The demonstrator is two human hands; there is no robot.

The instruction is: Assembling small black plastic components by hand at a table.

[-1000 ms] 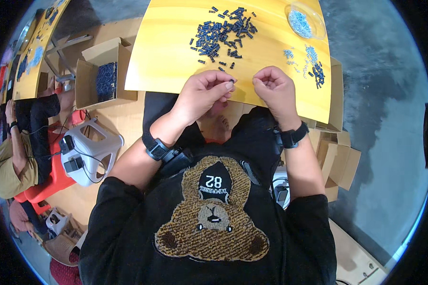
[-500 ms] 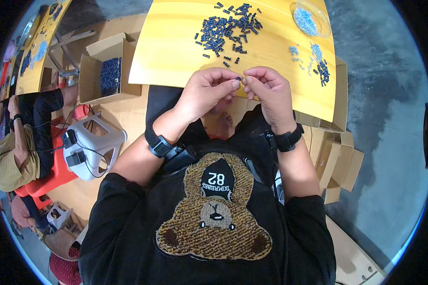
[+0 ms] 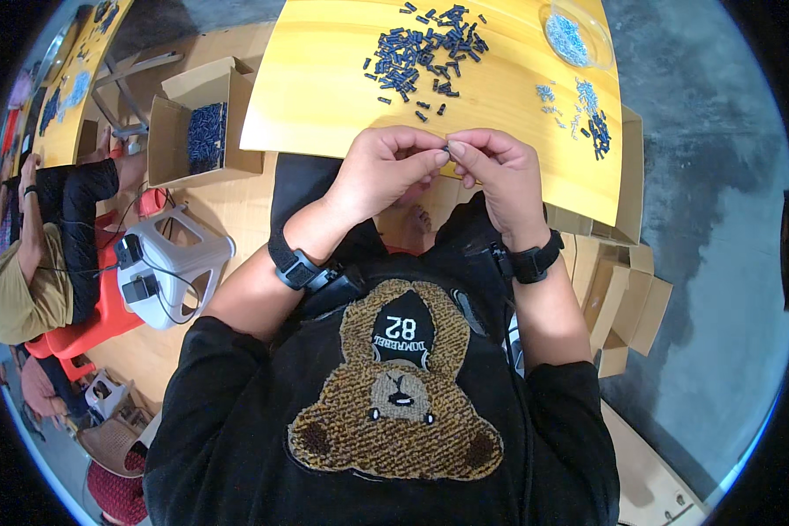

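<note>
My left hand (image 3: 384, 171) and my right hand (image 3: 503, 180) meet at the front edge of the yellow table (image 3: 307, 105). Both are closed in a pinch, thumb tips against forefingers. Between the left fingertips sits a small black part (image 3: 446, 147), mostly covered. The right fingertips press against its end; what they hold is too hidden to make out. Beyond the hands a heap of small black cylindrical parts (image 3: 403, 63) is spread on the table, a few lying loose on its near side.
At the table's right lie small clear pieces (image 3: 545, 92), a row of black parts (image 3: 598, 136), and a clear round bowl (image 3: 572, 42) of pale blue pieces. Left stands a cardboard box (image 3: 167, 140) of dark parts, near a white stool (image 3: 180, 263) and a seated person (image 3: 35, 272).
My two hands' fingertips have closed together, covering more of the black part. The view has shifted slightly, while the heap looks the same.
</note>
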